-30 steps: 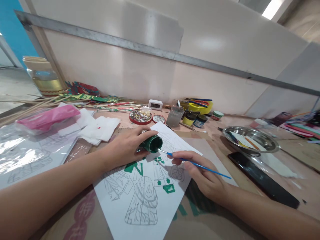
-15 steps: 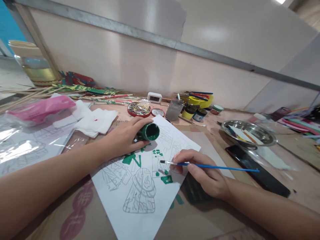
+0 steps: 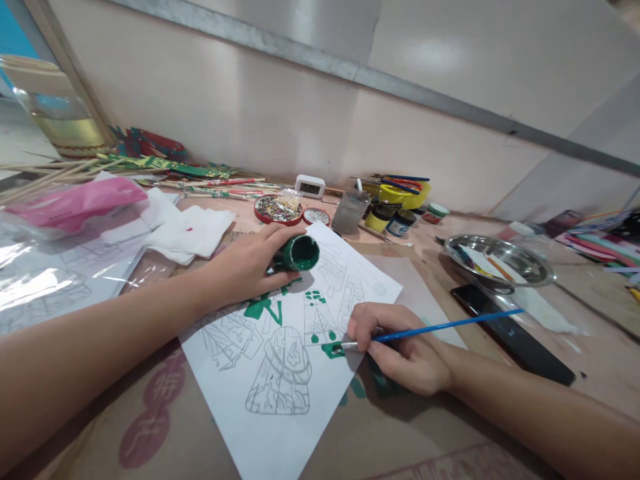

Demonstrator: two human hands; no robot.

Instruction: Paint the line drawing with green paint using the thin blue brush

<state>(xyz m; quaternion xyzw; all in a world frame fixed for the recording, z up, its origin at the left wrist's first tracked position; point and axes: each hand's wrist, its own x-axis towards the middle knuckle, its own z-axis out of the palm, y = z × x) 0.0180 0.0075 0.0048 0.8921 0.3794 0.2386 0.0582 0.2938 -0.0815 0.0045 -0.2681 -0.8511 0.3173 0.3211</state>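
My left hand (image 3: 253,263) is closed around a small jar of green paint (image 3: 304,253), tipped so its open mouth faces me. The hand rests over the upper left of a white sheet (image 3: 270,440) with line drawings, parts of which are painted green. Between the fingers of my right hand (image 3: 400,347) is a thin blue paintbrush (image 3: 440,327). Its tip meets a green patch (image 3: 331,351) near the sheet's right edge; whether the bristles press on it is hard to tell. Under the sheet lies brown cardboard (image 3: 200,440).
Behind the sheet stand a cloudy water cup (image 3: 350,212), paint jars (image 3: 400,223), a red dish of sequins (image 3: 277,210) and a white clock (image 3: 310,187). To the right are a steel bowl (image 3: 545,277) and a black phone (image 3: 525,347). White tissues (image 3: 195,230) and a pink packet (image 3: 80,203) lie left.
The paintbrush tip has moved down from the drawing's middle to the green patch near the sheet's edge, and its handle end has risen. My left hand still holds the jar.
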